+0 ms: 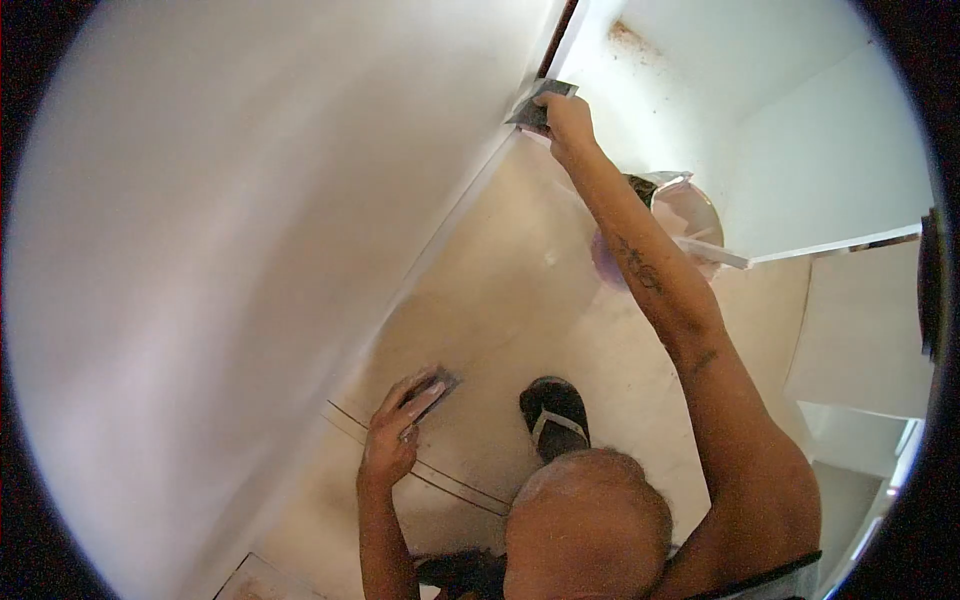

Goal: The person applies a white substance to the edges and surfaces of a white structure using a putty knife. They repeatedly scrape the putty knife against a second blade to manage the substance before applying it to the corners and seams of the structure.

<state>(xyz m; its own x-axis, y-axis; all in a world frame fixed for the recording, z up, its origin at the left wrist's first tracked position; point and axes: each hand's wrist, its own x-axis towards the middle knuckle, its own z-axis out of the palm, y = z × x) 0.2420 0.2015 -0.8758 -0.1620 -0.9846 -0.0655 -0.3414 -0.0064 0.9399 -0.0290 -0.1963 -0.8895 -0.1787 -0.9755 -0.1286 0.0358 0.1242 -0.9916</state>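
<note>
At the top centre, my right hand (pixel 568 118) grips a dark flat piece, perhaps sandpaper or a blade (pixel 546 103), pressed against the edge where the white wall (pixel 250 200) meets a narrow dark gap. My right arm is stretched far out. Lower left, my left hand (pixel 395 425) is closed around a small flat tool (pixel 430 393) with a dark edge, held above the floor near the wall's foot. Whitish residue covers the fingers of my left hand.
A round bucket (pixel 690 215) with pinkish-white contents stands beyond my right forearm, with a pale stick (pixel 715 252) across it. A dark sandal (pixel 556 415) is on the beige floor (pixel 480 300). White panels rise at the right.
</note>
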